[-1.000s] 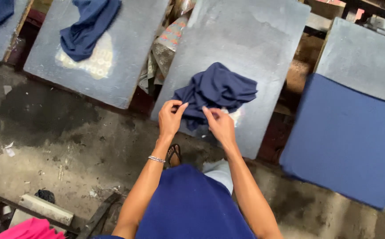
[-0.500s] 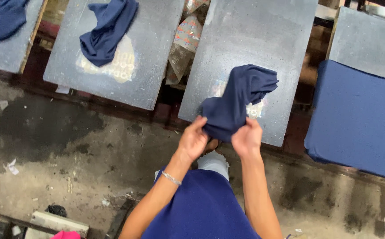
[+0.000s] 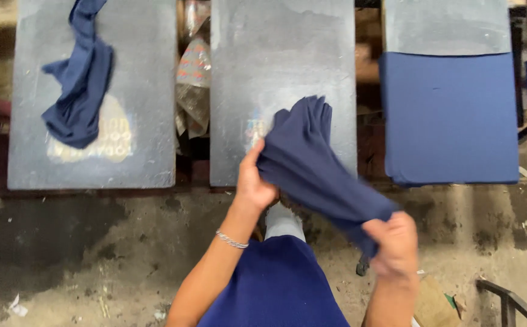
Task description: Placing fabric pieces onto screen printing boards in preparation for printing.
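My left hand (image 3: 253, 182) and my right hand (image 3: 393, 243) both grip a navy blue garment (image 3: 313, 162). The cloth is stretched between them, its far end resting on the near edge of the middle grey board (image 3: 281, 66). My left hand holds one edge near the board's front. My right hand holds the other end lower and to the right, over the floor. A thin bracelet (image 3: 231, 240) circles my left wrist.
A second navy garment (image 3: 80, 91) lies crumpled on the left grey board (image 3: 148, 91). To the right, a board is covered with flat blue cloth (image 3: 448, 115). Crumpled wrappers (image 3: 193, 79) fill the gap between boards. The dirty concrete floor (image 3: 82, 254) lies below, a dark metal frame (image 3: 511, 300) at bottom right.
The garment was bunched on the middle board; I have lifted it and pulled it toward me, and my hands have spread apart, the right one moving down and right.
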